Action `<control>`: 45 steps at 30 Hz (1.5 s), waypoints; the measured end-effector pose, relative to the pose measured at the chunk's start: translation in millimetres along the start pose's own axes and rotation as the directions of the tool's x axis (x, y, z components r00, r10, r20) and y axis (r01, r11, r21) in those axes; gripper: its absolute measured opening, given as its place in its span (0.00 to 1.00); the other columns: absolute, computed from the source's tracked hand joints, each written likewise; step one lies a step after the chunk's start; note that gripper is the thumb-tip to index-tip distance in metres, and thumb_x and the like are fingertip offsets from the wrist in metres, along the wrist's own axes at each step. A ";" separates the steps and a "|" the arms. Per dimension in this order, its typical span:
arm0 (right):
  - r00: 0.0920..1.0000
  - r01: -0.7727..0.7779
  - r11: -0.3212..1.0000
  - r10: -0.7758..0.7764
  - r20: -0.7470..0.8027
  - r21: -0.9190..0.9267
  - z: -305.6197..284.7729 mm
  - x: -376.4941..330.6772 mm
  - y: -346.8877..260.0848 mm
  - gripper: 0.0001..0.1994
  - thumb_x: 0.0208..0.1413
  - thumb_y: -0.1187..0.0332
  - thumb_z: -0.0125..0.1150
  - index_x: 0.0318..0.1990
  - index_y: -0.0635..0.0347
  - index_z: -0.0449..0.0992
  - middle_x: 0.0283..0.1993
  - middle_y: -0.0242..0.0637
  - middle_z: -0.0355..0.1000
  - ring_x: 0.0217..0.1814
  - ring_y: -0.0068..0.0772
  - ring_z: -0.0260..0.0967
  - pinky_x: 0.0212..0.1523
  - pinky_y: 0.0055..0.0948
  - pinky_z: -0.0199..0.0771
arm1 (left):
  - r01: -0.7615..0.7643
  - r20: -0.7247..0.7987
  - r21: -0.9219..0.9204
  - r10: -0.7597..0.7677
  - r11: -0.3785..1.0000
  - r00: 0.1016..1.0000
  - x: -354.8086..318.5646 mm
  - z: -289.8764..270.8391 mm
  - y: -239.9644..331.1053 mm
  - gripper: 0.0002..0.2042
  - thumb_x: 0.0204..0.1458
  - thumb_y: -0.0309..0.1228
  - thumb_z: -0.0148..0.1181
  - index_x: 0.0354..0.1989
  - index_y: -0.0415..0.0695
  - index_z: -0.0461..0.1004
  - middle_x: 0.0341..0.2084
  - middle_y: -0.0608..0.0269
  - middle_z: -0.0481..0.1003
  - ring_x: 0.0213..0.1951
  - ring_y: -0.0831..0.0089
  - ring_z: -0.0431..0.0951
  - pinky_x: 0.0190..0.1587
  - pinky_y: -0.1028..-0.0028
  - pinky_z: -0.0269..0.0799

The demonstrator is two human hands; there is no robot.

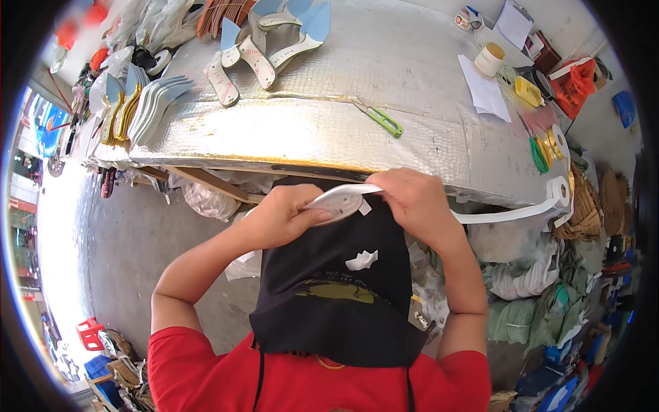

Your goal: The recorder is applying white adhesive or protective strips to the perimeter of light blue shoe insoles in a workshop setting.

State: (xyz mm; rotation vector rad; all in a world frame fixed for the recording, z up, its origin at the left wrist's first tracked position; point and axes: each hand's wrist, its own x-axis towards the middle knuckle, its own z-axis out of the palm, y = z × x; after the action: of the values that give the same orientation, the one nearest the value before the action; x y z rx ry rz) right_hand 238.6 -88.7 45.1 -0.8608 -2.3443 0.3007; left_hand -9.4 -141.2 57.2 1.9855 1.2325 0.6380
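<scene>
Biggest risk I'm seeing: the white tape strip (504, 214) is running taut out toward 3 o'clock to its roll (561, 190), so one tug could be skewing it across the white insole (338, 201) or wrinkling it. The left hand (285, 216) is gripping the insole's end, thumb on top, over the black apron (343, 288). The right hand (412, 199) is curling down, fingers pinched narrow, pressing tape at the insole's 2 o'clock edge.

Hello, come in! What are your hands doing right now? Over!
Left hand grips white insole. Right hand presses white tape onto it. Nothing blocking.
</scene>
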 end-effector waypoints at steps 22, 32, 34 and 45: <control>0.938 -0.282 0.921 0.323 -0.125 0.267 91.6 -17.2 -32.8 0.11 0.62 0.64 0.51 0.39 0.66 0.68 0.26 0.48 0.73 0.25 0.52 0.72 0.23 0.44 0.71 | 0.153 -0.218 -0.683 -0.400 0.714 0.890 23.6 59.4 -13.2 0.13 0.61 0.32 0.52 0.49 0.37 0.71 0.32 0.68 0.74 0.33 0.85 0.69 0.36 0.79 0.67; 0.903 -0.377 0.770 0.429 0.019 0.514 76.6 -23.5 -28.2 0.14 0.64 0.61 0.49 0.37 0.63 0.72 0.22 0.51 0.70 0.25 0.53 0.72 0.24 0.41 0.69 | 0.111 -0.117 -0.560 -0.211 0.821 0.970 31.2 44.4 -0.1 0.19 0.63 0.37 0.50 0.58 0.38 0.64 0.37 0.65 0.73 0.38 0.81 0.71 0.44 0.79 0.68; 0.888 -0.416 0.642 0.440 0.135 0.644 67.7 -24.1 -20.2 0.17 0.65 0.58 0.49 0.40 0.65 0.74 0.23 0.49 0.72 0.24 0.48 0.73 0.25 0.34 0.69 | 0.186 0.098 -0.700 -0.166 0.689 0.981 32.7 34.7 -2.9 0.21 0.64 0.39 0.47 0.58 0.38 0.63 0.37 0.63 0.74 0.37 0.78 0.73 0.43 0.77 0.71; 0.748 -0.208 0.977 0.130 -0.651 -0.044 46.1 -19.4 -16.0 0.10 0.48 0.77 0.63 0.39 0.62 0.75 0.37 0.40 0.72 0.39 0.42 0.69 0.42 0.37 0.67 | 0.103 -0.043 -0.948 -0.440 0.303 0.897 34.3 22.3 -5.8 0.18 0.65 0.39 0.42 0.49 0.35 0.69 0.41 0.52 0.76 0.43 0.71 0.76 0.49 0.72 0.73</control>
State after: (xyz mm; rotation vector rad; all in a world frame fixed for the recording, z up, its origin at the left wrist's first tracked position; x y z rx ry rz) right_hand 213.5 -113.5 6.2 -1.0373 -1.6441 -0.0663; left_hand 17.9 -115.2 40.2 0.6534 0.9460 1.1633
